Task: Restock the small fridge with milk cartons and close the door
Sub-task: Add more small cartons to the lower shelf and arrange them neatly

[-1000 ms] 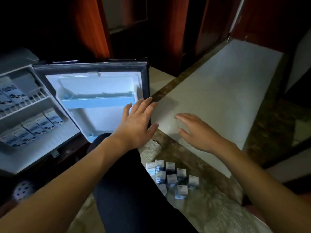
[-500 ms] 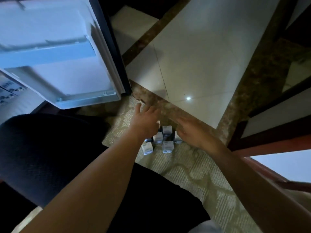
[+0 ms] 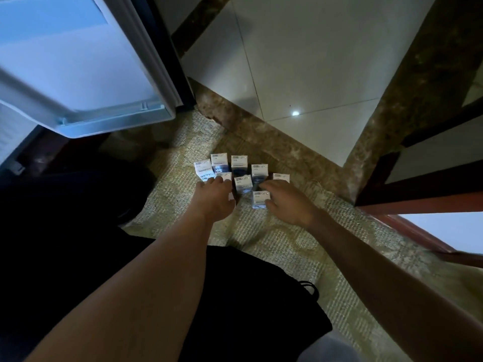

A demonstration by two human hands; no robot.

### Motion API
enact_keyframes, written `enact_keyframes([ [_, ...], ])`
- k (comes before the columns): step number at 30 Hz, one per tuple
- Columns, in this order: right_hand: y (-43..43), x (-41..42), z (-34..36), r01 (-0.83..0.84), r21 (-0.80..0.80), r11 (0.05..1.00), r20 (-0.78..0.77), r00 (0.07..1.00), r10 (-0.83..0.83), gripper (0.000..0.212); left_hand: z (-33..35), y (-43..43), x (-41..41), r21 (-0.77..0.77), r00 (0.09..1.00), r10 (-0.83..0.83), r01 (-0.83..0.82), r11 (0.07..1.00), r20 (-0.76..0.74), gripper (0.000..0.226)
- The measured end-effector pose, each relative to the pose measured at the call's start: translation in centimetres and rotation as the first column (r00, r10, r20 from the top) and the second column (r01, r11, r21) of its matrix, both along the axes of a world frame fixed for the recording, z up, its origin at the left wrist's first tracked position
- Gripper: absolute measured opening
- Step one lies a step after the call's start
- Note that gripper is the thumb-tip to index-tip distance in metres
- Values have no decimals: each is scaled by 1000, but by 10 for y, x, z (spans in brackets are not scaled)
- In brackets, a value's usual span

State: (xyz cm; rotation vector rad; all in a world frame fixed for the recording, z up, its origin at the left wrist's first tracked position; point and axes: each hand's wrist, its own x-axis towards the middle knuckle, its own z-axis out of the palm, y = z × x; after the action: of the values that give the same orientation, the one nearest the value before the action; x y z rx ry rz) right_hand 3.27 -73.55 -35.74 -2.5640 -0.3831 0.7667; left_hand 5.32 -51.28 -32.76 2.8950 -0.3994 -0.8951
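Woven beige rug (image 3: pixel 274 244), coarse and ribbed, covers the floor where the person crouches, and both hands are down on it among the stock. The right hand (image 3: pixel 290 205) has its fingers (image 3: pixel 271 188) curled over the top of the nearest small white-and-blue cardboard carton (image 3: pixel 260 200), with the thumb on its near side, so it looks pinched between them. The left hand (image 3: pixel 213 198) lies just beside it, its fingers (image 3: pixel 217 180) bent over the top of a second carton (image 3: pixel 226 175). Whether they have closed on it I cannot tell, as the hand hides the sides.

Just beyond the fingertips stand the other milk cartons (image 3: pixel 239 165), a loose cluster of little square-topped boxes, all upright with their long axes vertical, some touching, some a little apart. They look light and stiff, with smooth printed faces, easy to lift one per hand.

The white plastic fridge door (image 3: pixel 78 61) hangs open up and to the left of the cluster, its lower shelf rail showing. I judge the cartons must travel leftward and upward, and the left hand is the nearer to that opening. The person's dark trousers (image 3: pixel 78 231) fill the space between. Past the rug's edge run a mottled brown stone border (image 3: pixel 274 142) and glossy pale floor tiles (image 3: pixel 300 61).
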Motion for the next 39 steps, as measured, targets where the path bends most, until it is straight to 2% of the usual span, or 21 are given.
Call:
enact_keyframes([
  [6,12,-8,-26,19,-18,1000,-41,999,-20,54,-20,7,-5,-1,988,64,-65,998,-140,59],
  [11,19,-9,-41,45,-57,997,-37,998,-48,58,-32,0,-7,3,983,80,-80,997,-166,65],
  [14,20,-9,-44,100,-135,986,-22,994,-103,50,-37,-1,-7,44,981,88,-81,996,-173,67],
  [17,21,-8,-45,124,-178,976,-8,992,-128,44,-40,-3,-6,71,978,111,-99,993,-176,62],
  [23,22,-6,-39,189,-93,978,-29,981,-192,41,-32,-7,1,143,994,75,-63,988,-76,35],
  [28,14,-10,-30,241,-34,970,-60,968,-243,54,-12,-7,2,89,992,66,-56,994,-109,31],
  [30,10,-10,-22,256,-6,967,-65,964,-256,55,-2,-6,4,63,988,58,-50,997,-142,37],
  [34,4,-11,1,241,53,969,-41,970,-239,47,24,-10,12,22,992,-12,15,1000,-129,40],
  [39,3,-10,47,226,166,960,35,971,-235,38,65,-33,16,51,959,-267,263,964,98,44],
])
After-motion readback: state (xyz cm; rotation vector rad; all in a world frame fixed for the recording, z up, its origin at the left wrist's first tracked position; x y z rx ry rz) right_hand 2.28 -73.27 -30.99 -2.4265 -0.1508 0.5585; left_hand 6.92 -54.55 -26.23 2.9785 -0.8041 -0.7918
